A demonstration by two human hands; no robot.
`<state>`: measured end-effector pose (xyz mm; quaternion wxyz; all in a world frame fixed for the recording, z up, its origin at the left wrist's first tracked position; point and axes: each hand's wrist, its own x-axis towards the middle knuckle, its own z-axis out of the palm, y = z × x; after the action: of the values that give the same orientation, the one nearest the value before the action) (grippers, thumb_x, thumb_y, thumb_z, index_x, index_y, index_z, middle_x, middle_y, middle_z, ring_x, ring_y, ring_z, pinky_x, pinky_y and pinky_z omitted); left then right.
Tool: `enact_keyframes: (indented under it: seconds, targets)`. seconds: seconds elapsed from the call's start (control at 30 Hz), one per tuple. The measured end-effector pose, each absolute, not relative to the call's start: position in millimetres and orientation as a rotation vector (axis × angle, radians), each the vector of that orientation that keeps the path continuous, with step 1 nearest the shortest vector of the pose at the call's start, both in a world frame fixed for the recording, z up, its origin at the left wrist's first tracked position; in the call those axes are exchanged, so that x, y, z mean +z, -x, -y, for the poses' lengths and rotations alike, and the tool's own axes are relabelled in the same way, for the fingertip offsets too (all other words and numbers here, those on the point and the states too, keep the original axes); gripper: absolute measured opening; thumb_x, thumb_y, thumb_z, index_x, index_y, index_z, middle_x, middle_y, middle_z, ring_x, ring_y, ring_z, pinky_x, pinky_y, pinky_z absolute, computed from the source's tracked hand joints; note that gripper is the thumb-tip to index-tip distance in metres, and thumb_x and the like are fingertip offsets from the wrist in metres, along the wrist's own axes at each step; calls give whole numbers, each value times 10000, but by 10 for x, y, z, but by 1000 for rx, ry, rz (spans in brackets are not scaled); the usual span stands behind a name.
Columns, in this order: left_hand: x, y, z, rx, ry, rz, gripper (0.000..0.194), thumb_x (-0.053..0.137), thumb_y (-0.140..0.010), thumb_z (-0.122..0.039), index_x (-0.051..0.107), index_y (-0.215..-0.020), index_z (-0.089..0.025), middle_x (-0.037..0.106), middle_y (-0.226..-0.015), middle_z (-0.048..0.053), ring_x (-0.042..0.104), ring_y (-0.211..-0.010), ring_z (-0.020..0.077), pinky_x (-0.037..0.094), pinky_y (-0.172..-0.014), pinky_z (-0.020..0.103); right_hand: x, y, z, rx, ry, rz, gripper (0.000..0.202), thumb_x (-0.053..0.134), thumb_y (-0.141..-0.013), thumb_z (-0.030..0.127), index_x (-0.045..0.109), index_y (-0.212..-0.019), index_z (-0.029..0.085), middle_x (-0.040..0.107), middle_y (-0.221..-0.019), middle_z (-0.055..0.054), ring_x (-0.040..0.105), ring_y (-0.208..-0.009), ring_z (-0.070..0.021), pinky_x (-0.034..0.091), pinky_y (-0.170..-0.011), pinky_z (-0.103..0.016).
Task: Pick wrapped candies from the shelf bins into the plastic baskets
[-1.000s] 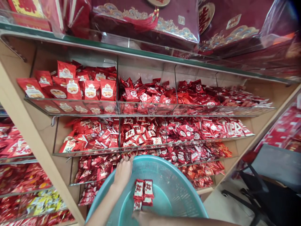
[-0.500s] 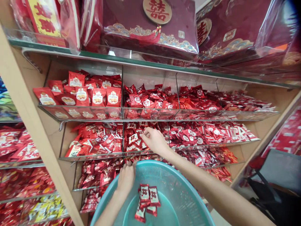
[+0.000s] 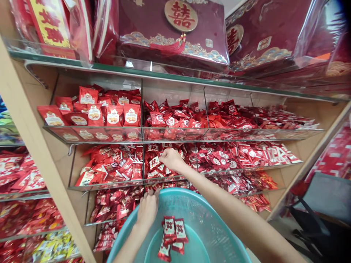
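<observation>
My left hand [image 3: 148,208] is curled over the far left rim of a turquoise plastic basket [image 3: 116,244]. Inside the basket lie several small red-and-white wrapped packets [image 3: 170,230] with dark round pictures on them. My right hand [image 3: 172,160] reaches past the basket into a shelf bin of the same kind of packets. Its thumb and fingers are pinched together at the edge of one red-and-white packet [image 3: 155,162]; the fingertips are partly hidden.
Clear dividers split the shelves into bins of red packets [image 3: 94,112]. A glass shelf [image 3: 175,77] runs above, carrying large maroon gift bags [image 3: 153,22]. A wooden upright [image 3: 35,142] stands at left, and a grey-and-black chair [image 3: 329,197] at lower right.
My right hand has moved slightly left and its fingertips are now at a packet in the bin. My left hand stays on the basket rim. The view has shifted a little.
</observation>
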<state>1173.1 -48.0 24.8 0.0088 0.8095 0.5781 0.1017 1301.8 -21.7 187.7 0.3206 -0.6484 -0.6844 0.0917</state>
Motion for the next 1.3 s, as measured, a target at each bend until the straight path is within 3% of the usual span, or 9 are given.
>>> enact_keyframes:
  seconds: [0.27,0.43,0.67,0.9,1.13,1.3]
  targets:
    - [228,-11739,480,333,-2519,-1818,420,335,-928,-194,483,-1321,-219,583,-1192,116,560,-1068,224,408,-929,354,1722,-13164,532,378,1113,1674,186,499,-827,328,495,-703,190,510,-604,44,487,-551,-99,386,-559,-219]
    - [211,-11741,479,363,-2544,-1830,415,345,-923,-208,487,-1313,-233,586,-1171,122,555,-1065,229,433,-887,351,1504,-13261,881,942,838,1193,278,634,-757,422,468,-768,200,524,-661,49,599,-585,-109,472,-566,-226]
    - [236,-11757,502,358,-2595,-1813,405,350,-921,-205,502,-1296,-208,605,-1151,131,575,-1025,236,459,-842,342,1239,-13304,1110,1275,665,700,401,795,-610,260,492,-869,217,620,-707,51,669,-676,-120,512,-584,-175]
    - [253,-11765,511,385,-2569,-1793,391,363,-922,-220,516,-1282,-225,604,-1170,115,577,-1029,234,457,-846,340,1028,-13295,1203,1359,618,741,609,738,-679,194,461,-1218,252,666,-819,24,668,-746,-115,539,-671,-195]
    - [258,-11773,504,413,-2586,-1762,394,373,-918,-224,513,-1286,-224,613,-1131,112,581,-1011,239,461,-834,347,840,-13288,1206,1366,637,851,425,758,-666,194,590,-1057,185,669,-871,-3,653,-745,-108,540,-693,-202]
    - [242,-11781,515,412,-2573,-1722,424,375,-915,-224,470,-1328,-241,606,-1148,107,574,-1037,246,461,-835,354,698,-13306,1240,1381,681,865,437,789,-641,220,546,-1003,186,681,-893,-9,678,-793,-145,541,-733,-243]
